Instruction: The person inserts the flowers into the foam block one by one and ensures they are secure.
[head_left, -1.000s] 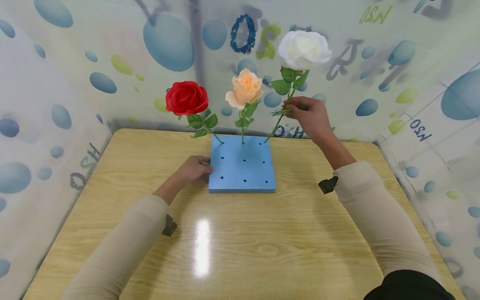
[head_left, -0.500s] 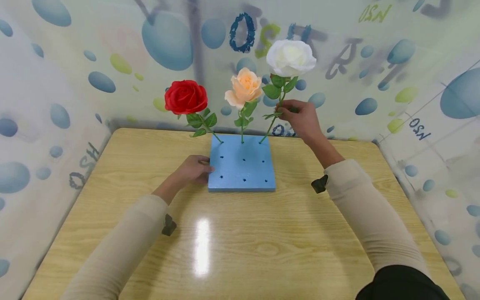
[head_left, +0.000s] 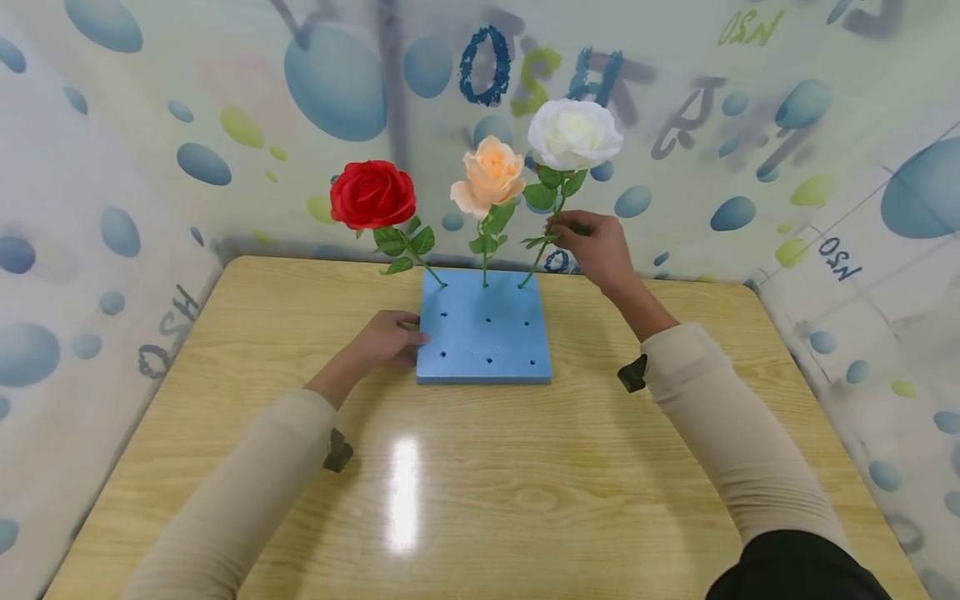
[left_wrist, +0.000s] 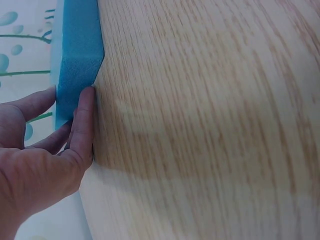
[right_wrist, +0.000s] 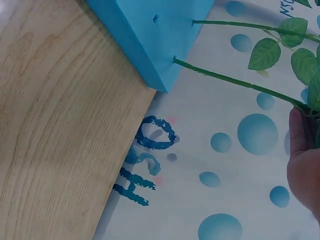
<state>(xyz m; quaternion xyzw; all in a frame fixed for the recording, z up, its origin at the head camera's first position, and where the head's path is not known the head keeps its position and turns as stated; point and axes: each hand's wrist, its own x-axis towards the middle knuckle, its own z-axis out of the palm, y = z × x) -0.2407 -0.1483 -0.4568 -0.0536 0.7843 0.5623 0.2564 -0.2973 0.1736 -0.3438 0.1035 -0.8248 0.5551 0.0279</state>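
A white rose (head_left: 574, 135) leans to the right, the foot of its green stem (right_wrist: 235, 81) in the back right hole of a blue foam board (head_left: 506, 342). My right hand (head_left: 596, 246) pinches that stem below the leaves. At the board's left side is my left hand (head_left: 386, 337), thumb on the top edge and fingers along the side, as the left wrist view also shows. A red rose (head_left: 372, 196) tilts left out of the back left hole. Between the two, a peach rose (head_left: 491, 179) stands nearly upright in the back middle hole.
The board lies near the back edge of a wooden table (head_left: 525, 492). Several small holes in its middle and front rows hold no stems. Right behind the table rises a wall covering (head_left: 247, 75) with blue and green spots and lettering.
The white rose has come down and to the left with my right hand, its stem foot shifting slightly left into the back right hole. My left hand has stayed at the board.
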